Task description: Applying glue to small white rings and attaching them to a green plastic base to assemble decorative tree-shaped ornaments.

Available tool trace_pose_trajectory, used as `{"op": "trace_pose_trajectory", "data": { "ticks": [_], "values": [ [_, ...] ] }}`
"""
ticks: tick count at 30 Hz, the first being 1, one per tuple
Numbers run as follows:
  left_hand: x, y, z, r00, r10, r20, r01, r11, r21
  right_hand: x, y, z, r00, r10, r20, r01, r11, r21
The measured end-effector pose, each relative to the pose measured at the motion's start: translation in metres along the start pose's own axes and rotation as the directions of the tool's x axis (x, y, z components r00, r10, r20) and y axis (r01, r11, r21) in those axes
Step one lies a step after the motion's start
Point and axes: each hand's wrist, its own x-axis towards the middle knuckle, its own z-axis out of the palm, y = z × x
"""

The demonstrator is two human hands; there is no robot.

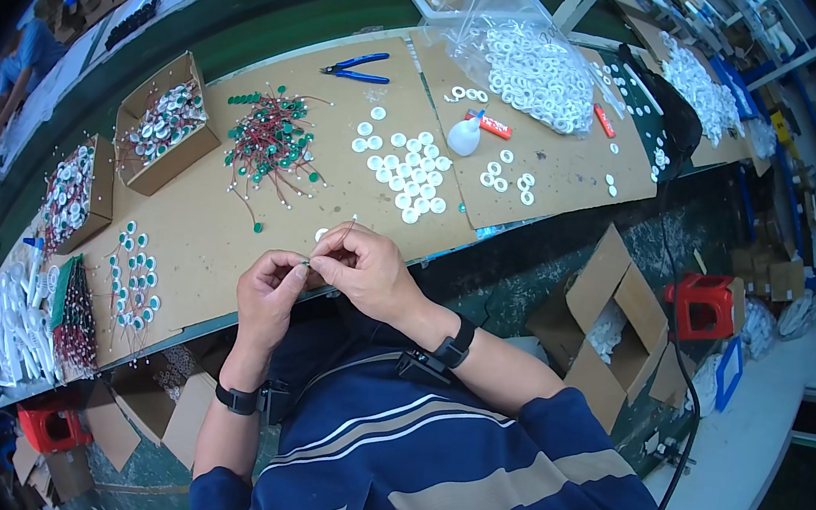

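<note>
My left hand (268, 291) and my right hand (362, 268) meet at the table's near edge, thumbs and fingertips pinched together. Between them is a small wired part (306, 264), mostly covered by the fingers; a thin wire end (354, 218) pokes up past my right hand. A white ring (321, 235) lies just beyond the hands. Further off is a tangled pile of green discs with red wires (275, 144), one disc (257, 227) lying apart. White rings (407, 176) are spread to the right of that pile.
Left of the pile stand two cardboard boxes of wired discs (164, 167) (98, 194). Rows of finished-looking discs (136, 274) lie nearer. Blue-handled cutters (358, 75), a white squeeze bottle (463, 137) and a bag of white rings (539, 74) lie farther back. An open carton (587, 316) stands right.
</note>
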Motion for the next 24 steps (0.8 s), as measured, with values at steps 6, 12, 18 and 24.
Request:
{"op": "trace_pose_trajectory", "data": {
  "ticks": [6, 12, 18, 24],
  "values": [
    [0.000, 0.001, -0.001, 1.000, 0.000, 0.001, 0.000, 1.000, 0.003, 0.000, 0.000, 0.001, 1.000, -0.005, 0.000, 0.005, 1.000, 0.010],
    [-0.002, 0.003, 0.001, 0.999, -0.042, -0.022, 0.041, 0.998, -0.039, -0.001, 0.004, 0.001, 1.000, -0.009, 0.001, 0.009, 1.000, 0.004],
    [-0.001, 0.010, 0.003, 0.999, -0.022, -0.026, 0.018, 0.992, -0.125, 0.000, -0.001, 0.000, 1.000, -0.011, 0.009, 0.011, 1.000, 0.005],
    [0.002, 0.011, 0.002, 0.998, -0.028, -0.054, 0.017, 0.980, -0.199, 0.000, 0.001, 0.001, 1.000, -0.006, 0.008, 0.005, 1.000, 0.026]
  ]
}}
